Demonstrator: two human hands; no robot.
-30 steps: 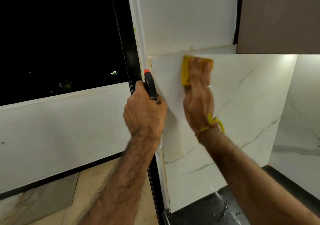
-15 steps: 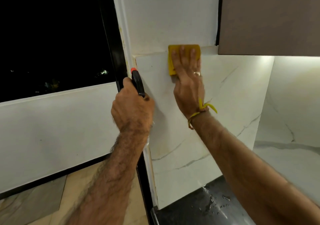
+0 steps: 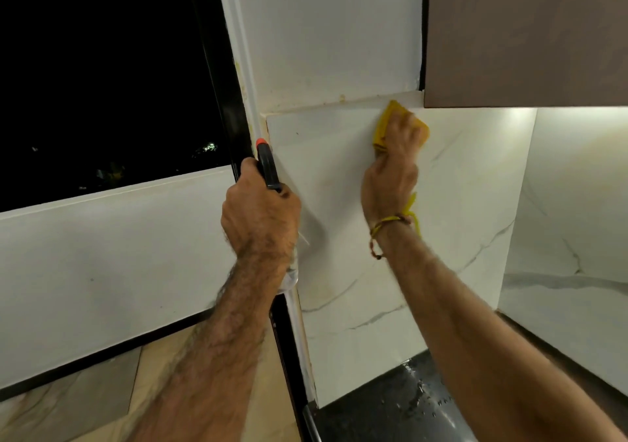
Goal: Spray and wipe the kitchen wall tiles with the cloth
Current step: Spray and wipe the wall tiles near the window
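Note:
My right hand (image 3: 390, 169) presses a yellow cloth (image 3: 382, 129) against the white marble-veined wall tile (image 3: 339, 237), close to the tile's top edge and just left of the cabinet's lower corner. Its fingers lie over the cloth and hide most of it. My left hand (image 3: 260, 217) grips a spray bottle (image 3: 267, 166) with a black head and an orange nozzle tip, held upright at the tile's left edge beside the window frame. The bottle's clear body shows only a little below my fist.
A brown wall cabinet (image 3: 526, 33) hangs at the upper right with light under it. A dark window (image 3: 102, 67) with a black frame fills the upper left. A wet black countertop (image 3: 390, 407) lies below the tiles. The tiled wall turns a corner at the right.
My right hand has slid the cloth to the right along the tile's top edge, toward the cabinet corner. My left hand keeps its hold on the spray bottle in the same place.

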